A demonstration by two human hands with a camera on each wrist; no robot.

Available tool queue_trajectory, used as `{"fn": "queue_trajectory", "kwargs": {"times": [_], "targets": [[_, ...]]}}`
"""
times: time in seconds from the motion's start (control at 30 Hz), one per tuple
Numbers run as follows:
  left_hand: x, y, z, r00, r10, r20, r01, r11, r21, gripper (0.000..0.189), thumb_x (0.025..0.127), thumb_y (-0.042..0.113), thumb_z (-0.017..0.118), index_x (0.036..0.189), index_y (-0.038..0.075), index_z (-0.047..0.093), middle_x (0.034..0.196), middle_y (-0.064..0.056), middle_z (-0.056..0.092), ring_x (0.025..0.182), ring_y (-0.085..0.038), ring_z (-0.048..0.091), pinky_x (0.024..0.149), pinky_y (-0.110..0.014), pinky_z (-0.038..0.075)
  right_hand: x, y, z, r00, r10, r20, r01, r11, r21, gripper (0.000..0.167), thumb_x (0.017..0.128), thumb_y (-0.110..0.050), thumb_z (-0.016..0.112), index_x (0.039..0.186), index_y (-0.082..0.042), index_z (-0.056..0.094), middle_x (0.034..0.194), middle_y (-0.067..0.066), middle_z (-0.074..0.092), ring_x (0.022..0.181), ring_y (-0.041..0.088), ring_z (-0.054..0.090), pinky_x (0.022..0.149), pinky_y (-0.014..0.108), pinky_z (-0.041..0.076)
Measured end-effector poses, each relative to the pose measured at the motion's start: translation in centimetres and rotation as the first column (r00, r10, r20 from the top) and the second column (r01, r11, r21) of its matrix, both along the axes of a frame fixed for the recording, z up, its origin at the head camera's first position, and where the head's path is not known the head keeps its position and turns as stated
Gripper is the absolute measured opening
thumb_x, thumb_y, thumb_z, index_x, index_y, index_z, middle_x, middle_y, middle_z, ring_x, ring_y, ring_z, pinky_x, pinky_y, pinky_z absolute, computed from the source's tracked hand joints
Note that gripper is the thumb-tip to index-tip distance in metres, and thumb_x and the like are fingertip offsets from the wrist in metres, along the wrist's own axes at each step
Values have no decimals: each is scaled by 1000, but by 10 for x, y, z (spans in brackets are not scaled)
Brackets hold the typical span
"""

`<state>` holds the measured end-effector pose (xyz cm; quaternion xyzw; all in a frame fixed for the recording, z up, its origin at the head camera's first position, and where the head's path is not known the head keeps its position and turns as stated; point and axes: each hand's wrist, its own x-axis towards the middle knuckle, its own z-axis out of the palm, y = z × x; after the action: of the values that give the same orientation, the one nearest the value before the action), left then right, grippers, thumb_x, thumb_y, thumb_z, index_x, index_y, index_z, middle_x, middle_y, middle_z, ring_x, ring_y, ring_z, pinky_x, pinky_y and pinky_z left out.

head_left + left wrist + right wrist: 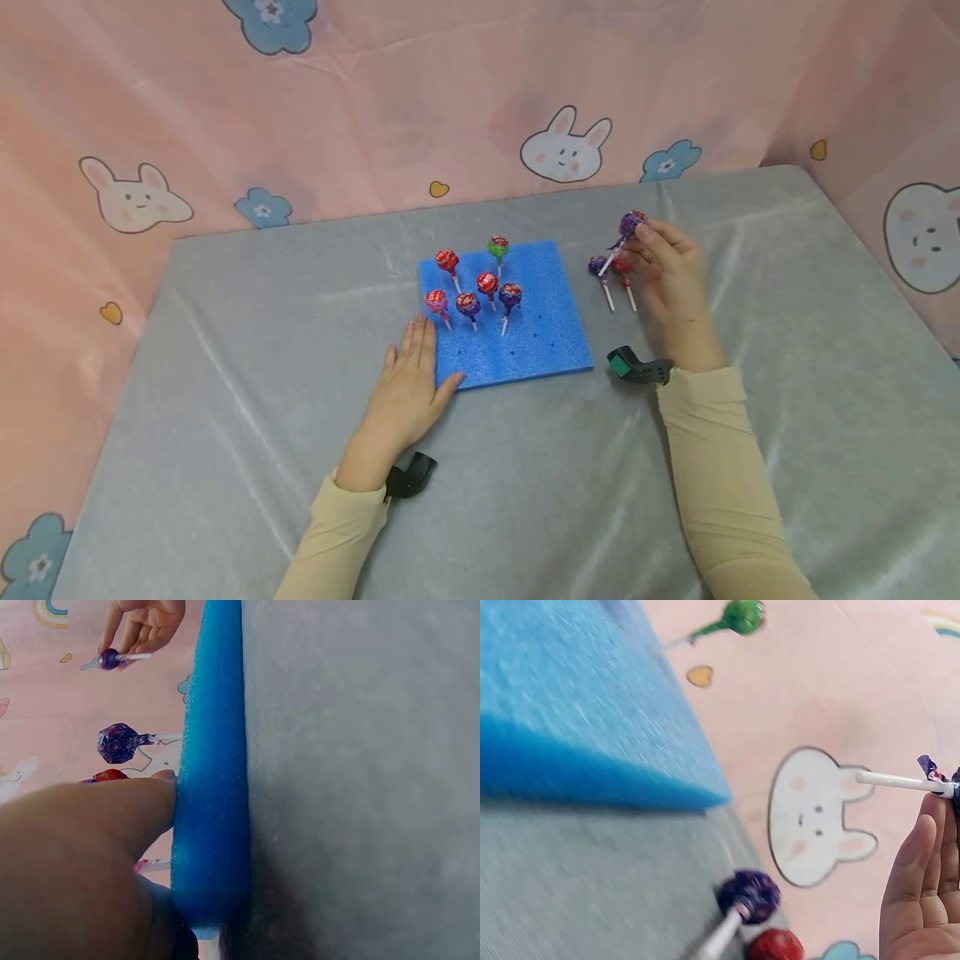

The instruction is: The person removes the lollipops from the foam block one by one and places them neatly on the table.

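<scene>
My right hand (677, 271) pinches a purple-wrapped lollipop (630, 225) by its candy end, raised off the table with its white stick slanting down to the left. In the right wrist view, that stick (896, 781) points left from the fingertips. My left hand (401, 396) rests against the left side of a blue foam board (551, 292), fingers straight and thumb at its front edge. Several lollipops stand in the board by their sticks, among them a green one (498, 247), a pink one (436, 302) and a purple one (510, 295).
Under the right hand, a purple lollipop (597, 266) and a red lollipop (622, 265) lie on the grey tablecloth (247, 375), right of the board. Small dark holes show in the foam's front part. A pink printed curtain (360, 108) hangs behind the table.
</scene>
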<state>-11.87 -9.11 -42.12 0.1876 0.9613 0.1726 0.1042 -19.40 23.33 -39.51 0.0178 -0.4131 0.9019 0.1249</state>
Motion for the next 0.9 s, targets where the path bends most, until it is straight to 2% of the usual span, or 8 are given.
{"fn": "queue_trajectory", "kwargs": {"times": [0.23, 0.33, 0.43, 0.53, 0.73, 0.8, 0.9], "targets": [[0, 0, 0, 1000, -2, 3, 2, 1000, -4, 77, 100, 44, 39, 148, -6, 6, 156, -19, 0, 143, -30, 0, 112, -52, 8, 5, 27, 3, 994, -89, 60, 93, 992, -80, 4, 82, 5, 68, 83, 9, 69, 75, 16, 68, 61, 22, 64, 62, 27, 55], [0, 1, 0, 1000, -2, 3, 2, 1000, -5, 77, 100, 43, 40, 148, -6, 7, 156, -19, 1, 143, -30, 1, 112, -52, 8, 8, 36, 5, 989, -125, 80, 130, 990, -60, 4, 82, 6, 67, 83, 10, 69, 75, 15, 68, 60, 22, 64, 61, 27, 55], [0, 1, 0, 1000, 1, -2, -1, 1000, -2, 77, 100, 43, 40, 148, -6, 7, 156, -19, 1, 143, -30, 1, 112, -52, 8, 11, 43, 7, 976, -180, 124, 175, 983, 50, 3, 81, 6, 69, 83, 8, 69, 75, 13, 67, 62, 20, 63, 61, 26, 54], [0, 1, -1, 1000, 4, 0, -4, 1000, -2, 77, 99, 43, 40, 148, -5, 7, 156, -18, 1, 143, -30, 1, 112, -52, 8, 13, 50, 7, 956, -234, 180, 203, 963, 176, 5, 79, 3, 72, 82, 6, 70, 76, 10, 66, 63, 19, 62, 62, 24, 54], [0, 1, 0, 1000, 3, -1, -3, 1000, -2, 77, 99, 44, 40, 148, -5, 7, 156, -19, 1, 143, -30, 1, 112, -52, 8, 14, 62, -1, 933, -271, 238, 190, 930, 314, 4, 78, 0, 74, 80, 2, 72, 76, 5, 67, 61, 16, 60, 62, 22, 53], [0, 1, 0, 1000, 2, 0, -2, 1000, -1, 77, 99, 44, 39, 148, -5, 7, 156, -19, 1, 143, -30, 1, 112, -52, 8, 14, 64, -4, 914, -306, 266, 184, 898, 400, 3, 78, -3, 75, 77, -2, 72, 74, 1, 67, 59, 13, 60, 61, 20, 51], [-1, 1, 0, 1000, 3, 2, -3, 1000, 2, 77, 100, 44, 39, 148, -5, 6, 156, -18, 1, 143, -30, 1, 112, -52, 8, 13, 66, -8, 876, -365, 316, 148, 826, 543, 7, 78, -10, 77, 73, -12, 72, 70, -5, 67, 58, 8, 60, 58, 17, 49]]}}
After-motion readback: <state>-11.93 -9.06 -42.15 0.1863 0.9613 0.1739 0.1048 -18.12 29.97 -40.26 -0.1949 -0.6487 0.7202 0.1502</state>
